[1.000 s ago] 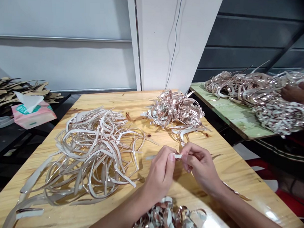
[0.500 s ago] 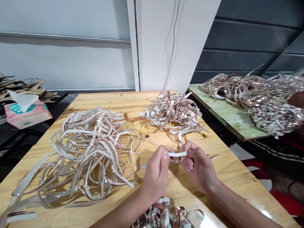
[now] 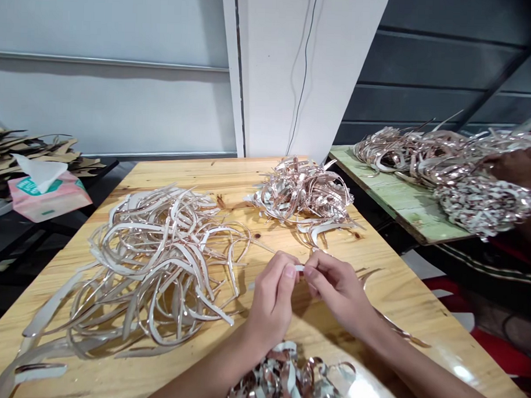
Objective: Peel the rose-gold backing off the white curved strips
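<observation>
A short bit of white strip (image 3: 298,268) shows between my hands over the middle of the wooden table. My left hand (image 3: 274,289) is closed, thumb pressed on the strip. My right hand (image 3: 334,285) pinches the strip's other end, close to the left fingertips. Beyond the right wrist a thin shiny strip (image 3: 396,326) curves over the table; whether it joins the held piece is hidden. Below my forearms sits a heap of short curled white and copper strips (image 3: 289,380), partly cut off by the frame's lower edge.
A loose pile of long strips (image 3: 158,265) covers the table's left. Another shiny pile (image 3: 307,192) lies at the back right. On a neighbouring table (image 3: 422,210), a co-worker's hand (image 3: 517,167) is at more strips. A tissue pack (image 3: 48,197) stands far left.
My right hand has moved left, nearer my left hand, so less of the white strip shows. A thin strip now appears beyond my right wrist. The co-worker's hand has shifted.
</observation>
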`<state>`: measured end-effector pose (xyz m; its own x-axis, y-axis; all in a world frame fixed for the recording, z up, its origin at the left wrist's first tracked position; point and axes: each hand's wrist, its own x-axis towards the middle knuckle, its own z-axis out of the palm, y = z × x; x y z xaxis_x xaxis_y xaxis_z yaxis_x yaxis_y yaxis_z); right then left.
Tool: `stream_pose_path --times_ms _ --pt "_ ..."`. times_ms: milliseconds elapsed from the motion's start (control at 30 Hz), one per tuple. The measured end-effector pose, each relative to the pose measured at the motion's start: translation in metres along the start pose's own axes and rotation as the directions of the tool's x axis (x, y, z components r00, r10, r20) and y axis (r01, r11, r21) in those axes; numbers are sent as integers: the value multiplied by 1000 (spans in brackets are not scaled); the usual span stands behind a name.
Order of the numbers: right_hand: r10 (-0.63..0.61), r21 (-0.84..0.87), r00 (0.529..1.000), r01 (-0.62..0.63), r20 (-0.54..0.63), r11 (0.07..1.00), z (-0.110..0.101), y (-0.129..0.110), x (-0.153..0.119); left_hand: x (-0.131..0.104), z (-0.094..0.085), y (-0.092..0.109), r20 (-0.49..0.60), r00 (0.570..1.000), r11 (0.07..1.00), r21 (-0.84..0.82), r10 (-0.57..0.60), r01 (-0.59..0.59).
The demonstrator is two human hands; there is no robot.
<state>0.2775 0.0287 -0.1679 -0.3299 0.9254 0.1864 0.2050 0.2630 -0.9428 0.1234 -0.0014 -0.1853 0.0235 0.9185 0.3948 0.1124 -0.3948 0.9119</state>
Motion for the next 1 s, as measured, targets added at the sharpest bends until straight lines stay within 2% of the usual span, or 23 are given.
stream_pose_path --times_ms 100,200,433,700,833,1000 --pt "-64 -48 997 65 37 997 1 -3 -4 0 -1 1 106 993 999 -12 -45 47" --pt "-69 -7 995 70 68 998 1 -2 -5 1 0 1 142 981 991 48 -134 129" --pt "52 277 993 -80 105 958 -3 2 0 1 2 2 172 974 989 8 -150 151" --pt "232 536 969 -239 82 810 -2 8 4 2 3 -4 163 973 982 -68 -161 174" --pt "230 667 965 -252 123 702 0 3 6 2 4 -3 131 973 970 -128 -188 204" --pt "243 746 948 -314 207 587 -2 -2 8 4 5 1 97 980 962 -198 -173 189"
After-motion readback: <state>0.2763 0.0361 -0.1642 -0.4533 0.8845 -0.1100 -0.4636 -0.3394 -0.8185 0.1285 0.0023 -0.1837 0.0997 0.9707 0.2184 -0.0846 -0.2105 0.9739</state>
